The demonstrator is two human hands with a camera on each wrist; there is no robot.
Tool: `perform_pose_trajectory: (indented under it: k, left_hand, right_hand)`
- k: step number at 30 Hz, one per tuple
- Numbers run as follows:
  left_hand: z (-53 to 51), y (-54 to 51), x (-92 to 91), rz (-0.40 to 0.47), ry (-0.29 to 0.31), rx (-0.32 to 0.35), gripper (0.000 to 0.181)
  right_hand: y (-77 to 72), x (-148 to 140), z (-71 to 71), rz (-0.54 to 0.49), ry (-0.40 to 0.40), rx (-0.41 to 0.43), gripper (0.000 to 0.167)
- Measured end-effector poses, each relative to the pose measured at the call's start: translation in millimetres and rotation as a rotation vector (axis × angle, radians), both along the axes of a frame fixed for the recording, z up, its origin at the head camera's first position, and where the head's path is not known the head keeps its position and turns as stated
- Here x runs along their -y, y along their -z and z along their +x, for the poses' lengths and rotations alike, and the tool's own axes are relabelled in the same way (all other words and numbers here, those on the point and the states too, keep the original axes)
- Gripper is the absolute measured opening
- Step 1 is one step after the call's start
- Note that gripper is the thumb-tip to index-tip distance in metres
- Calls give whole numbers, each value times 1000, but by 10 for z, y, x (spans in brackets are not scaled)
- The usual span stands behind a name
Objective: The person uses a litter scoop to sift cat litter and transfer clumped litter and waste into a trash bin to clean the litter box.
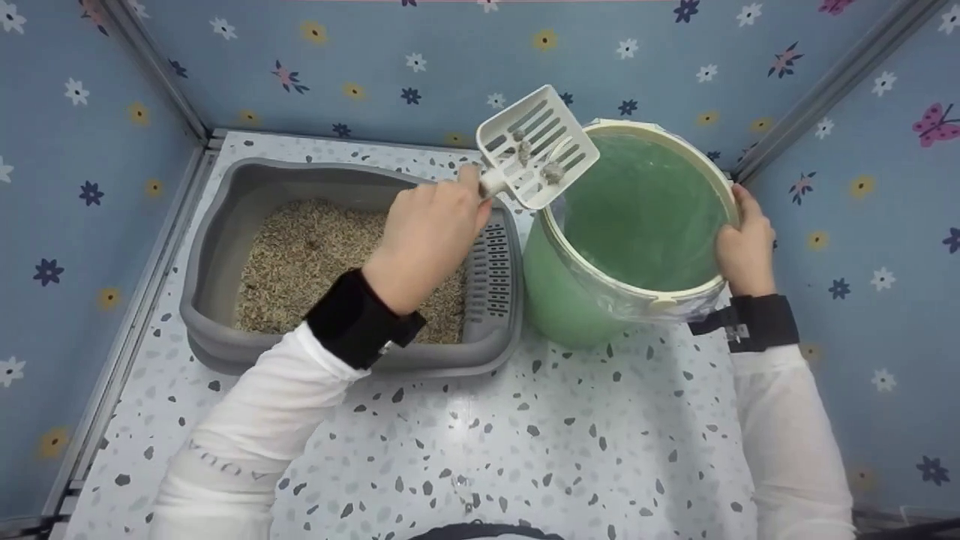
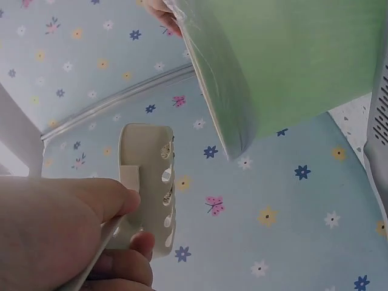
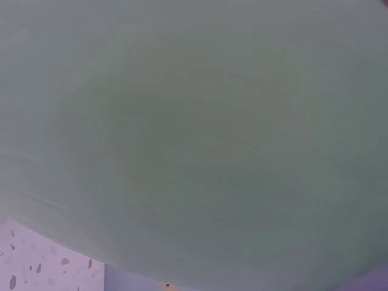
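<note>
My left hand [image 1: 431,232] grips the handle of a white slotted litter scoop [image 1: 536,146], which carries a few greyish clumps [image 1: 553,172]. The scoop hangs over the near-left rim of a green bin [image 1: 577,300] with a cream rim and a clear plastic liner. In the left wrist view the thumb and fingers wrap the handle of the scoop [image 2: 148,182]. My right hand [image 1: 750,247] holds the bin's rim on the right side, and the bin leans. Bin wall [image 3: 212,151] fills most of the right wrist view, hiding the right fingers there.
A grey litter box [image 1: 352,356] holding brown granular litter [image 1: 300,255] stands left of the bin, its perforated ledge [image 1: 489,270] facing the bin. Both are on a speckled white tabletop [image 1: 480,442]. Blue flowered panels [image 1: 450,67] enclose the back and sides.
</note>
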State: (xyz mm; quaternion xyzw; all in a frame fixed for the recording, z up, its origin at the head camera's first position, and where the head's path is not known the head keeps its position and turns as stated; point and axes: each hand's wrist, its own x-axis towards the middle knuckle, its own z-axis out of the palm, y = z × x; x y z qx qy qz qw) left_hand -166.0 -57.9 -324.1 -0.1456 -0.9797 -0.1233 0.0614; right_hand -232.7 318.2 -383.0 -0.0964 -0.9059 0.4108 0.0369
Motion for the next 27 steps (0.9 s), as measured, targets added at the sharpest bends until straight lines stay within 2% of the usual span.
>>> perform_pose_trajectory:
  k: [2,8,14,17,22,27]
  left_hand:
    - [-56,-2,-119,-47,4,-20,33]
    - [-155,115,-391,-145,32,-229,24]
    - [-155,213,-527,-271,117,-284,17]
    - [-123,270,-558,-321,164,-341,17]
    - [-67,393,-588,-345,213,-533,20]
    - [-61,564,-613,-379,211,-820,22]
  right_hand:
    - [-1,-3,-2,-1,-2,5,67]
    - [0,-9,-6,-12,-5,14,68]
    - [-4,-6,-5,13,-7,-13,67]
    - [-6,3,-3,29,-2,-32,66]
    - [-3,6,-9,21,9,-27,66]
    - [1,-4,-24,19,15,-14,67]
